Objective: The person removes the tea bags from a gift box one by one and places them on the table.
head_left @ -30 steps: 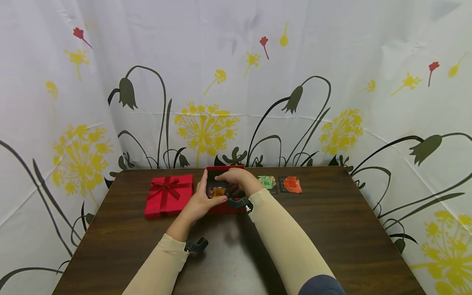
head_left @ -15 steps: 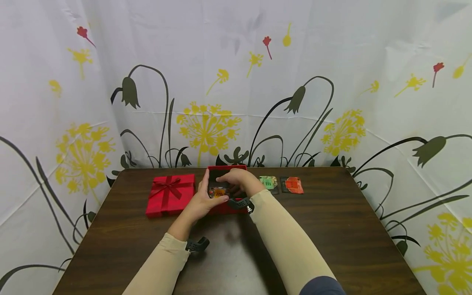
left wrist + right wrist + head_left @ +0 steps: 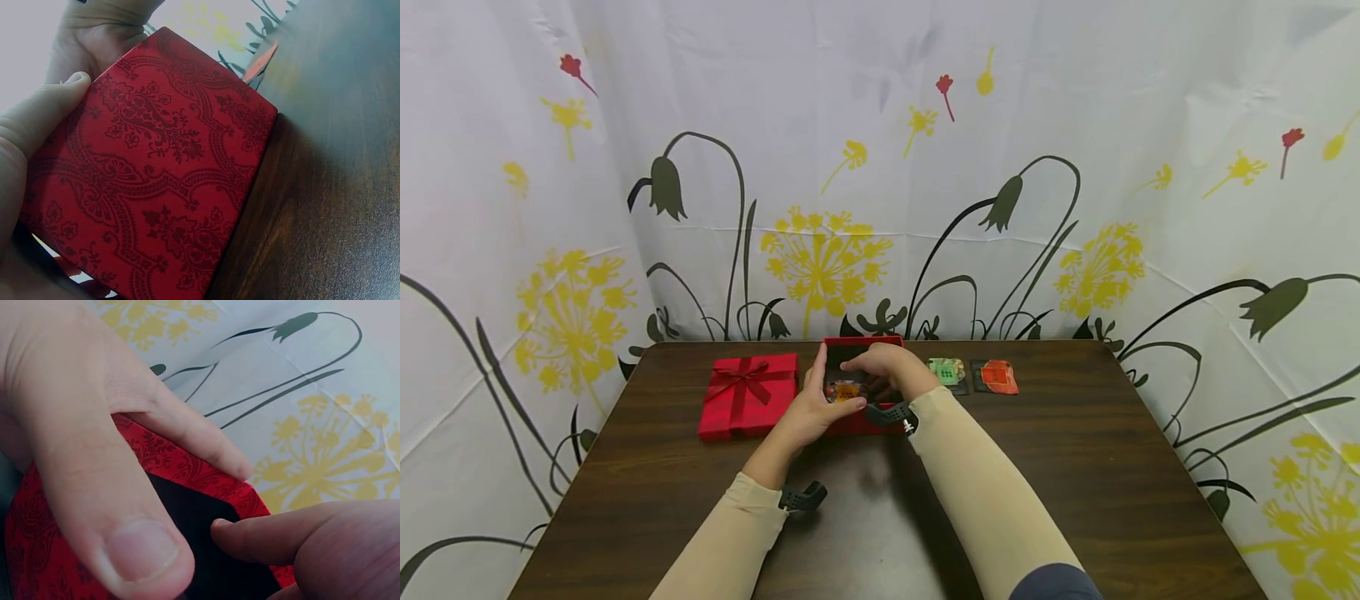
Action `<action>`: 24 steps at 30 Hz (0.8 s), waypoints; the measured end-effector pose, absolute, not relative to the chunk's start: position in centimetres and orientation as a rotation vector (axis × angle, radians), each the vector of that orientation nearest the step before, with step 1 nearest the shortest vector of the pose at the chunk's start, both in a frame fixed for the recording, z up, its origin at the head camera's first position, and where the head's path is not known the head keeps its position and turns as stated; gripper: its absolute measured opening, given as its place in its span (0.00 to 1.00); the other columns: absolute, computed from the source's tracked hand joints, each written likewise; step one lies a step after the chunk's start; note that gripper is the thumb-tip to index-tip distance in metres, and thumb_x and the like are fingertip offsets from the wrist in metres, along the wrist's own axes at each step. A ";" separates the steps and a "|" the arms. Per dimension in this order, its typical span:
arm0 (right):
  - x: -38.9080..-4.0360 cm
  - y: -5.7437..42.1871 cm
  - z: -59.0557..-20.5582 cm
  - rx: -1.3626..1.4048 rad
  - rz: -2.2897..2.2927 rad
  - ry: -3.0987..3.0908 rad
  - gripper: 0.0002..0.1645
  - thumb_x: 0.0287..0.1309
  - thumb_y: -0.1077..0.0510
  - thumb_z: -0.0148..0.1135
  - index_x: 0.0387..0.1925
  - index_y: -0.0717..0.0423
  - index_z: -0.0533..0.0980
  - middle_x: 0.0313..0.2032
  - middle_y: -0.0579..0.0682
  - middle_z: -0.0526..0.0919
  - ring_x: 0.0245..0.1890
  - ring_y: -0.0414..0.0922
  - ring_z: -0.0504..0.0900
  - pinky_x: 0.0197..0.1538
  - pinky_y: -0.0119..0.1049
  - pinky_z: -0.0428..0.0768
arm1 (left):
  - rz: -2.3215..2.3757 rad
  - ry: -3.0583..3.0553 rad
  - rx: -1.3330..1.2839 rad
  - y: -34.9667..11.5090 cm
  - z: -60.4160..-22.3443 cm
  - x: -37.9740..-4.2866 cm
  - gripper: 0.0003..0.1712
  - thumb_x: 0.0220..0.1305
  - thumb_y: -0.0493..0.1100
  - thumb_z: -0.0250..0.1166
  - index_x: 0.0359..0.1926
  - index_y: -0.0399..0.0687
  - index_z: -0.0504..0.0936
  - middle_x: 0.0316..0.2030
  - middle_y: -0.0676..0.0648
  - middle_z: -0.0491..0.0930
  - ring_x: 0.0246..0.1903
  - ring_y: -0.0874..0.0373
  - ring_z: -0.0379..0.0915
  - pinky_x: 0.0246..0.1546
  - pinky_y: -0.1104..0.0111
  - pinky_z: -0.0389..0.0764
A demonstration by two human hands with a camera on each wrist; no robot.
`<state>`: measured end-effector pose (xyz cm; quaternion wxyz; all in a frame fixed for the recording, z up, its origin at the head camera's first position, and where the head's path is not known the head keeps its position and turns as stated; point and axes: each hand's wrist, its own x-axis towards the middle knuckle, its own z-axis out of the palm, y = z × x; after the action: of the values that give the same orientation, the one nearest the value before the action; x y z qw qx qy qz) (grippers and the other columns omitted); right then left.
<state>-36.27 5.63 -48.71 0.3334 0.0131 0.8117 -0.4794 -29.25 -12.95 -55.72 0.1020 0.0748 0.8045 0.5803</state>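
Observation:
A red patterned gift box [image 3: 861, 425] with a dark inside stands uncovered at the back middle of the table. My left hand [image 3: 805, 412] grips its near left corner, thumb at the front rim and fingers along the left side; the left wrist view shows the thumb beside the patterned wall [image 3: 150, 156]. My right hand [image 3: 891, 367] reaches over the box, fingers bent down inside it. An orange and dark packet [image 3: 846, 389] lies in the box, close to the right fingertips. In the right wrist view, a right-hand digit [image 3: 262, 540] points into the dark inside; the other fingers are mostly hidden.
A red lid with a ribbon bow [image 3: 747, 396] lies left of the box. To its right are a green packet [image 3: 947, 372] and an orange-red packet [image 3: 997, 376] on the dark wooden table [image 3: 1075, 467]. A flower-printed curtain [image 3: 880, 167] hangs behind.
The head view has shifted slightly, moving everything a little to the right in the picture. Both hands keep nearly the same pose at the box.

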 end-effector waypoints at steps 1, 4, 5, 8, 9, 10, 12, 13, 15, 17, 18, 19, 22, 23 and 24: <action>-36.2 5.6 -48.7 0.033 -1.250 2.116 0.38 0.73 0.43 0.68 0.70 0.67 0.75 0.63 0.70 0.83 0.62 0.64 0.85 0.67 0.63 0.83 | 1.712 2.376 0.220 -13.0 -55.8 -29.3 0.74 0.66 0.58 0.79 0.87 0.82 0.27 0.88 0.42 0.38 0.84 0.33 0.47 0.80 0.30 0.55; -36.1 5.7 -48.7 0.030 -1.250 2.110 0.37 0.73 0.43 0.69 0.68 0.67 0.77 0.62 0.69 0.84 0.62 0.63 0.86 0.68 0.63 0.83 | 1.712 2.370 0.218 -13.0 -55.9 -29.3 0.74 0.65 0.59 0.79 0.87 0.82 0.27 0.88 0.42 0.38 0.84 0.32 0.47 0.80 0.30 0.55; -36.1 5.7 -48.7 0.030 -1.253 2.107 0.36 0.72 0.43 0.69 0.68 0.67 0.77 0.62 0.69 0.84 0.62 0.63 0.86 0.68 0.63 0.82 | 1.713 2.368 0.218 -13.0 -55.9 -29.3 0.74 0.65 0.59 0.79 0.87 0.81 0.27 0.88 0.42 0.38 0.84 0.32 0.47 0.81 0.31 0.55; -36.2 5.7 -48.8 0.024 -1.251 2.102 0.34 0.72 0.44 0.69 0.67 0.65 0.79 0.59 0.66 0.86 0.59 0.61 0.87 0.68 0.62 0.82 | 1.717 2.364 0.222 -13.0 -56.0 -29.3 0.74 0.65 0.58 0.79 0.87 0.81 0.27 0.88 0.41 0.37 0.85 0.33 0.45 0.81 0.31 0.55; -36.2 5.7 -48.8 0.023 -1.252 2.099 0.33 0.73 0.44 0.69 0.66 0.64 0.79 0.58 0.65 0.86 0.57 0.59 0.88 0.68 0.61 0.83 | 1.718 2.364 0.221 -13.0 -56.0 -29.3 0.74 0.65 0.58 0.79 0.87 0.81 0.27 0.88 0.41 0.37 0.85 0.33 0.44 0.81 0.31 0.54; -36.2 5.7 -48.9 0.022 -1.255 2.093 0.32 0.73 0.45 0.69 0.65 0.64 0.80 0.57 0.64 0.87 0.55 0.58 0.89 0.67 0.60 0.83 | 1.719 2.364 0.223 -12.9 -55.9 -29.3 0.74 0.66 0.58 0.79 0.87 0.81 0.27 0.89 0.41 0.36 0.85 0.33 0.43 0.81 0.31 0.53; -36.3 5.7 -49.0 0.015 -1.257 2.085 0.29 0.73 0.47 0.69 0.62 0.64 0.82 0.53 0.62 0.88 0.49 0.54 0.90 0.65 0.58 0.85 | 1.718 2.367 0.225 -12.9 -55.9 -29.3 0.74 0.66 0.58 0.79 0.87 0.80 0.26 0.89 0.41 0.36 0.86 0.33 0.41 0.81 0.30 0.52; -36.3 5.7 -49.0 0.013 -1.263 2.076 0.27 0.73 0.48 0.69 0.60 0.65 0.83 0.51 0.61 0.89 0.46 0.52 0.91 0.63 0.57 0.86 | 1.716 2.370 0.226 -12.9 -55.9 -29.3 0.74 0.66 0.59 0.79 0.87 0.80 0.26 0.89 0.42 0.35 0.86 0.33 0.39 0.81 0.29 0.51; -36.4 5.7 -49.1 0.001 -1.271 2.066 0.23 0.74 0.50 0.69 0.55 0.66 0.85 0.45 0.59 0.89 0.39 0.49 0.90 0.60 0.54 0.88 | 1.720 2.368 0.222 -12.9 -55.8 -29.2 0.74 0.65 0.59 0.79 0.87 0.80 0.26 0.89 0.42 0.35 0.87 0.33 0.38 0.81 0.28 0.49; -36.5 5.7 -49.1 -0.011 -1.279 2.059 0.19 0.74 0.53 0.68 0.51 0.67 0.87 0.40 0.57 0.88 0.35 0.47 0.88 0.57 0.52 0.89 | 1.719 2.369 0.226 -12.9 -55.8 -29.2 0.74 0.66 0.58 0.79 0.87 0.80 0.26 0.89 0.42 0.34 0.87 0.33 0.36 0.81 0.27 0.48; -36.6 5.7 -49.2 -0.018 -1.280 2.058 0.17 0.74 0.54 0.68 0.48 0.67 0.87 0.37 0.55 0.87 0.33 0.46 0.88 0.56 0.51 0.90 | 1.717 2.369 0.230 -12.9 -55.7 -29.2 0.74 0.66 0.58 0.79 0.87 0.80 0.26 0.89 0.42 0.34 0.87 0.33 0.36 0.81 0.27 0.48; -36.6 5.7 -49.2 -0.027 -1.280 2.057 0.16 0.74 0.56 0.67 0.46 0.68 0.87 0.35 0.54 0.87 0.32 0.46 0.87 0.55 0.50 0.90 | 1.720 2.368 0.227 -12.9 -55.7 -29.2 0.74 0.66 0.58 0.79 0.87 0.81 0.26 0.89 0.42 0.34 0.87 0.33 0.36 0.81 0.27 0.48; -36.7 5.6 -49.4 -0.052 -1.272 2.071 0.13 0.73 0.58 0.67 0.43 0.67 0.88 0.31 0.52 0.87 0.30 0.45 0.87 0.54 0.48 0.91 | 1.717 2.371 0.229 -13.0 -55.8 -29.3 0.73 0.66 0.58 0.79 0.87 0.82 0.26 0.89 0.42 0.34 0.87 0.34 0.36 0.81 0.28 0.47; -36.8 5.6 -49.4 -0.061 -1.264 2.074 0.12 0.72 0.59 0.68 0.42 0.66 0.88 0.31 0.52 0.87 0.30 0.44 0.87 0.53 0.48 0.91 | 1.717 2.372 0.228 -13.0 -55.8 -29.3 0.74 0.66 0.58 0.79 0.87 0.82 0.27 0.89 0.42 0.34 0.87 0.34 0.35 0.81 0.28 0.47; -36.8 5.6 -49.5 -0.070 -1.257 2.077 0.12 0.72 0.59 0.68 0.41 0.66 0.89 0.32 0.51 0.88 0.30 0.44 0.87 0.53 0.47 0.91 | 1.716 2.374 0.226 -13.0 -55.8 -29.3 0.74 0.65 0.58 0.79 0.87 0.82 0.27 0.89 0.42 0.34 0.87 0.34 0.35 0.81 0.28 0.47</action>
<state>-36.80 5.62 -49.48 0.3487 -0.0271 0.8014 -0.4851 -29.35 -12.98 -55.85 0.1018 0.0767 0.8039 0.5810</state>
